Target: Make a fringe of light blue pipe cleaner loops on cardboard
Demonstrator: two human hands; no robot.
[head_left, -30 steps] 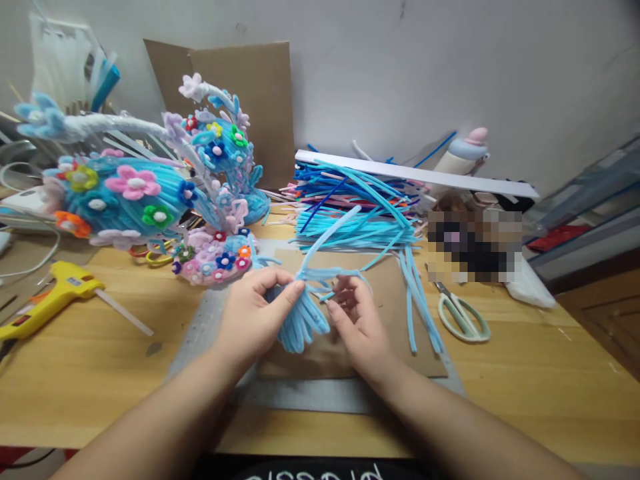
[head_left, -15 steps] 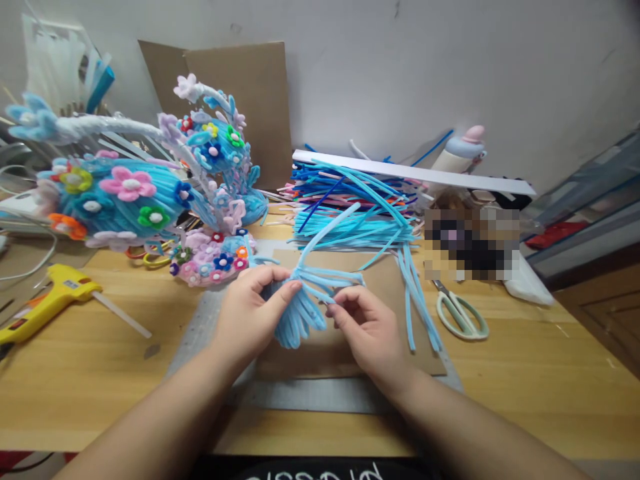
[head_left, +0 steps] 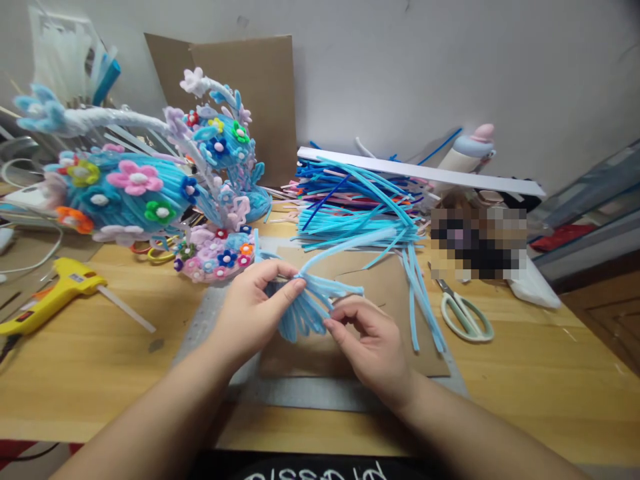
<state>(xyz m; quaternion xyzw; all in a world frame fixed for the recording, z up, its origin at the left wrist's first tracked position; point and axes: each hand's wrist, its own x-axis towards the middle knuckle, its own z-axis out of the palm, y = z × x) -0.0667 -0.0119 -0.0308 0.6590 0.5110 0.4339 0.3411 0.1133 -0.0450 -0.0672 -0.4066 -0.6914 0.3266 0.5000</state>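
My left hand (head_left: 260, 300) pinches a bunch of light blue pipe cleaners (head_left: 303, 317) between thumb and fingers, gripping it near its gathered top. The pipe cleaners are bent into loops that fan out downward and to the right, and one long strand sticks out up and right. My right hand (head_left: 370, 337) is closed at the fan's right side, thumb and index finger pinching the end of one light blue strand. Both hands are above a brown cardboard sheet (head_left: 300, 363) that lies on a grey mat (head_left: 240, 393).
A heap of blue and pink pipe cleaners (head_left: 350, 230) lies behind the cardboard. Scissors (head_left: 465, 317) rest at right, a yellow glue gun (head_left: 60, 290) at left. Flower-covered pipe-cleaner ornaments (head_left: 135, 207) stand at back left. A pale bottle (head_left: 465, 153) leans by the wall.
The long strand has swung lower and to the right. My right hand has shifted slightly, still pinching at the fan's edge. The whole view has moved a little.
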